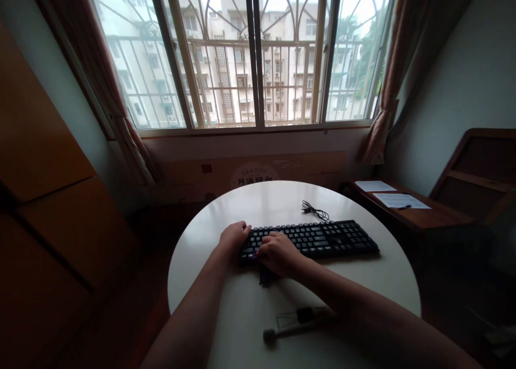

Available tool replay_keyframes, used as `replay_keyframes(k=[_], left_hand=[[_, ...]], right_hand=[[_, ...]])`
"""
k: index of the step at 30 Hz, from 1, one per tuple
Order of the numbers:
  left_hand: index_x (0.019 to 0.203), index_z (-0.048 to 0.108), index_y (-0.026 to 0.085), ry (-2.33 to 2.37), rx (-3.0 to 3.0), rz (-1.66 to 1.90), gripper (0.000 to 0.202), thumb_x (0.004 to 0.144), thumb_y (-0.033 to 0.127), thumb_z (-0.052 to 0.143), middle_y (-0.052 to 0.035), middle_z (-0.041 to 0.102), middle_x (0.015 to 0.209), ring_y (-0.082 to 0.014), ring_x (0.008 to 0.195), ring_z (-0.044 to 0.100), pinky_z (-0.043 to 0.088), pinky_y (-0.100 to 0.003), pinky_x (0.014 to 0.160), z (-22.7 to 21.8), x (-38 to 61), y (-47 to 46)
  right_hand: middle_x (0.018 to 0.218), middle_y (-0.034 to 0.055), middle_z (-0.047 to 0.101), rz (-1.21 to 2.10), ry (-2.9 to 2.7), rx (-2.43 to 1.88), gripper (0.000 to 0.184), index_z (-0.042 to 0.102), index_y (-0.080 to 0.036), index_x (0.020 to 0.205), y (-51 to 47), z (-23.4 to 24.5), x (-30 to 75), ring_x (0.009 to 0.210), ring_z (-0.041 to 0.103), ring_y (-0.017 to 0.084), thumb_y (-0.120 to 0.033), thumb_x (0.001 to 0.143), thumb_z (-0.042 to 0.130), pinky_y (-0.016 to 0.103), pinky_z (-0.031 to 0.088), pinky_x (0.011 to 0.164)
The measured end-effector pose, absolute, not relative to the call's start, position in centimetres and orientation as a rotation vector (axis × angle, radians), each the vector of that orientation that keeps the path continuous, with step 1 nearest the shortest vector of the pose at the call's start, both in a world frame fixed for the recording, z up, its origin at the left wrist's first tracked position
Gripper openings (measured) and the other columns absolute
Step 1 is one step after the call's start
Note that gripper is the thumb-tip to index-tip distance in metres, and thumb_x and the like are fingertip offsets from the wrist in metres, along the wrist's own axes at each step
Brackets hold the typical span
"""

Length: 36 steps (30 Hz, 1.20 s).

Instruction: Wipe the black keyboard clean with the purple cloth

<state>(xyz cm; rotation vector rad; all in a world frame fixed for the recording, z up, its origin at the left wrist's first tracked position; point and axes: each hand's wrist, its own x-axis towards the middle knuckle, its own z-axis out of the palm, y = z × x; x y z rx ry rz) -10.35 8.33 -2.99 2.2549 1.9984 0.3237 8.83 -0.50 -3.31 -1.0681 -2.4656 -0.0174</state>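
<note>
A black full-size keyboard (322,239) lies across the white round table (193,283). Its left end is in the grip of my left hand (234,234), the thumb on the top edge and the other fingers largely hidden. Over the left part of the keys, my right hand (279,252) is closed, fingertips together at the lower left keys. A small purple spot shows by those fingertips; what they hold is not clear. Just below the keyboard, partly under my right hand, is a small dark object (265,276).
Nearer me lie a brush (270,334) with a pale handle and a wire-looped tool with a black grip (305,315), both partly behind my right forearm. A coiled black cable (315,211) sits behind the keyboard. Papers (401,200) rest on a wooden surface at right.
</note>
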Motion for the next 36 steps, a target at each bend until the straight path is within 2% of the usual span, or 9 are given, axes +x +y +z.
replay_keyframes(k=[7, 11, 20, 27, 36], left_hand=[[0.092, 0.069, 0.023, 1.968, 2.269, 0.323, 0.037, 0.094, 0.048, 0.042, -0.0073, 0.074, 0.1, -0.0227, 0.09, 0.067, 0.041, -0.028, 0.067, -3.3, -10.5, 8.4], [0.092, 0.068, 0.023, 1.963, 2.265, 0.328, 0.035, 0.094, 0.047, 0.042, -0.0075, 0.074, 0.099, -0.0233, 0.089, 0.067, 0.041, -0.029, 0.065, -3.4, -10.4, 8.3], [0.093, 0.068, 0.022, 1.978, 2.267, 0.338, 0.037, 0.095, 0.046, 0.04, -0.0083, 0.074, 0.098, -0.0232, 0.088, 0.067, 0.041, -0.03, 0.066, -3.1, -10.3, 8.0], [0.093, 0.069, 0.022, 1.98, 2.262, 0.321, 0.035, 0.094, 0.045, 0.042, -0.0082, 0.075, 0.099, -0.0231, 0.09, 0.067, 0.042, -0.029, 0.067, -3.1, -10.3, 8.1], [0.093, 0.069, 0.022, 1.977, 2.249, 0.336, 0.036, 0.094, 0.046, 0.042, -0.0085, 0.074, 0.099, -0.0242, 0.09, 0.066, 0.042, -0.03, 0.068, -3.2, -10.4, 8.1]], right_hand=[[0.087, 0.0023, 0.072, 0.001, -2.476, -1.184, 0.011, 0.078, -0.025, 0.087, -1.1, -2.3, 9.4, 0.087, 0.059, 0.021, -0.025, 0.082, 0.069, 0.033, 0.038, 0.079], [0.087, 0.0028, 0.071, -0.044, -2.469, -1.124, 0.011, 0.076, -0.022, 0.087, -1.3, -3.3, 8.8, 0.087, 0.058, 0.019, -0.023, 0.085, 0.065, 0.032, 0.039, 0.08], [0.086, 0.0023, 0.07, -0.054, -2.374, -0.979, 0.016, 0.077, -0.025, 0.091, -0.9, -4.5, 8.6, 0.087, 0.056, 0.019, -0.031, 0.093, 0.062, 0.032, 0.036, 0.083], [0.089, 0.0028, 0.071, 0.007, -2.408, -0.968, 0.013, 0.077, -0.025, 0.093, -0.4, -5.0, 7.0, 0.088, 0.057, 0.019, -0.027, 0.091, 0.065, 0.032, 0.037, 0.083], [0.087, 0.003, 0.071, -0.056, -2.48, -1.062, 0.012, 0.078, -0.026, 0.091, -0.6, -3.3, 7.8, 0.089, 0.057, 0.02, -0.027, 0.086, 0.068, 0.033, 0.037, 0.083]])
